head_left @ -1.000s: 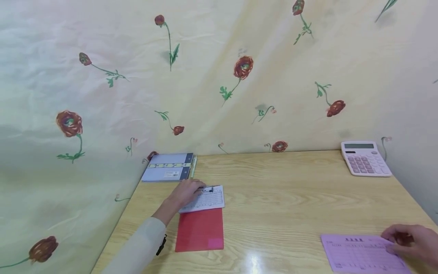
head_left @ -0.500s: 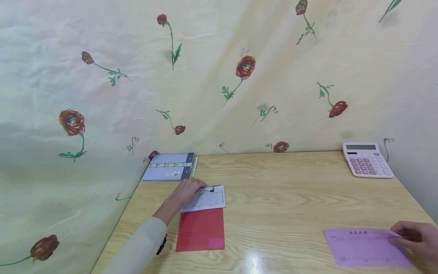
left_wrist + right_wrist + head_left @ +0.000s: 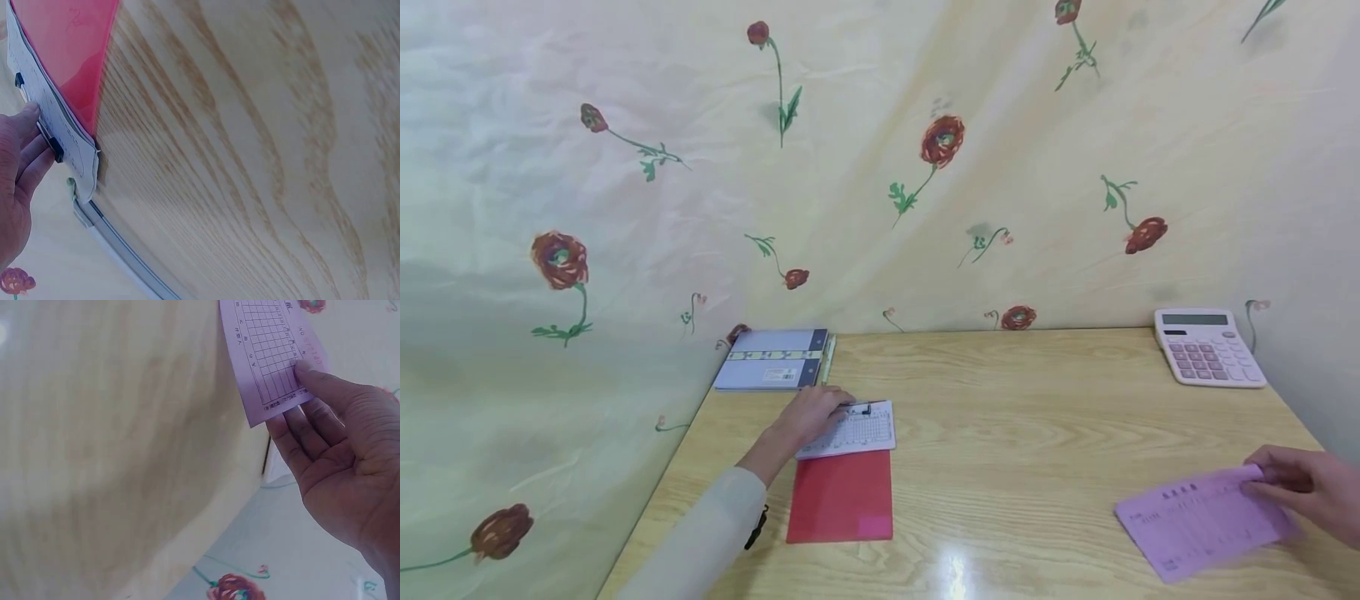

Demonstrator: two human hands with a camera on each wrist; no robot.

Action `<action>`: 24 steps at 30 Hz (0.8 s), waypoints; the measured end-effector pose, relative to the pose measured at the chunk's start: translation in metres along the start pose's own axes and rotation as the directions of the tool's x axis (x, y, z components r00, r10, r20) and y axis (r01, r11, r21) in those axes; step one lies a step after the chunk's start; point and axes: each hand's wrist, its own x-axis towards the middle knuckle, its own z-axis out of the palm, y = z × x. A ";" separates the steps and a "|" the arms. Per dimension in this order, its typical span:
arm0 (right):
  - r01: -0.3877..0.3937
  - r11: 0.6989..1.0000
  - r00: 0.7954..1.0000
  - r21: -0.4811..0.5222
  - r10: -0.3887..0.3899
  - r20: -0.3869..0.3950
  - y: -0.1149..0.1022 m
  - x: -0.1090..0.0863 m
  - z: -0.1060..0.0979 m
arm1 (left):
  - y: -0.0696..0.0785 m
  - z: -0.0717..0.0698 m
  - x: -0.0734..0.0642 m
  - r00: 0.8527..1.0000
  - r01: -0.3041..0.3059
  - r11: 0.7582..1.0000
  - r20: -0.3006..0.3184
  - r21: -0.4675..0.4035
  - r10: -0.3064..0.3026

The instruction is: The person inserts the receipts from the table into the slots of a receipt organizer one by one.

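Observation:
In the head view my left hand (image 3: 812, 414) is at the top edge of a clipped stack of white printed forms (image 3: 865, 432). The left wrist view shows thumb and fingers of that hand gripping around the metal clip (image 3: 45, 125) along the edge. A red sheet (image 3: 838, 500) with a small pink square in its corner lies partly under the forms. At the right, my right hand (image 3: 1303, 492) pinches a purple printed form (image 3: 1202, 518) by its right side, thumb on top and fingers beneath. The form's left end tilts downward; the right wrist view shows its table grid (image 3: 269, 356).
Light blue notebooks (image 3: 771, 360) lie at the back left, with a pen-like green item (image 3: 829, 360) beside them. A pale pink calculator (image 3: 1210, 348) sits at the back right. Flower-patterned cloth (image 3: 850, 167) rises behind the wooden table (image 3: 1022, 433).
The right hand has raised the purple form and moved it up in the view; the form now slants with its right side higher. My left hand stays on the clipped forms.

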 end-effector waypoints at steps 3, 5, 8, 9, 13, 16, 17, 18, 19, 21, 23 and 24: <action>0.044 0.999 0.997 0.002 -0.044 -0.059 -0.012 0.004 -0.003 | 0.000 0.000 0.001 1.000 0.005 1.000 -0.001 0.008 -0.005; 0.064 0.998 0.995 0.009 -0.063 -0.082 -0.020 0.007 -0.005 | -0.001 0.000 0.001 1.000 0.007 1.000 -0.005 0.010 -0.007; 0.095 0.995 0.989 0.009 -0.093 -0.118 -0.029 0.011 -0.004 | 0.000 0.000 0.001 1.000 0.006 1.000 -0.009 0.003 -0.006; 0.106 0.994 0.986 0.006 -0.104 -0.128 -0.032 0.013 -0.004 | 0.000 0.001 0.001 1.000 0.005 1.000 -0.009 0.003 -0.005; 0.195 0.981 0.963 0.011 -0.189 -0.193 -0.039 0.023 -0.004 | 0.000 0.002 0.000 1.000 0.003 1.000 -0.007 0.009 -0.003; 0.260 0.965 0.943 0.037 -0.246 -0.224 -0.045 0.031 -0.005 | 0.000 0.002 0.000 1.000 0.002 1.000 -0.007 0.010 -0.002; 0.285 0.958 0.933 0.041 -0.267 -0.243 -0.048 0.034 -0.004 | 0.000 0.002 0.000 1.000 0.001 1.000 -0.007 0.008 -0.001; 0.301 0.952 0.928 0.053 -0.280 -0.246 -0.051 0.037 -0.005 | 0.000 0.001 0.000 1.000 0.002 1.000 -0.006 0.006 -0.002; 0.316 0.946 0.924 0.067 -0.291 -0.250 -0.055 0.040 -0.005 | 0.000 0.001 0.000 1.000 0.003 1.000 -0.004 0.006 -0.003; 0.358 0.928 0.910 0.098 -0.324 -0.257 -0.063 0.047 -0.006 | 0.000 0.001 0.000 1.000 0.007 1.000 0.002 0.005 -0.007; 0.390 0.914 0.899 0.114 -0.351 -0.261 -0.072 0.055 -0.008 | 0.000 0.001 0.000 1.000 0.010 1.000 0.005 0.012 -0.010; 0.406 0.905 0.894 0.129 -0.364 -0.262 -0.077 0.059 -0.009 | 0.000 0.001 0.000 1.000 0.012 1.000 0.007 0.014 -0.012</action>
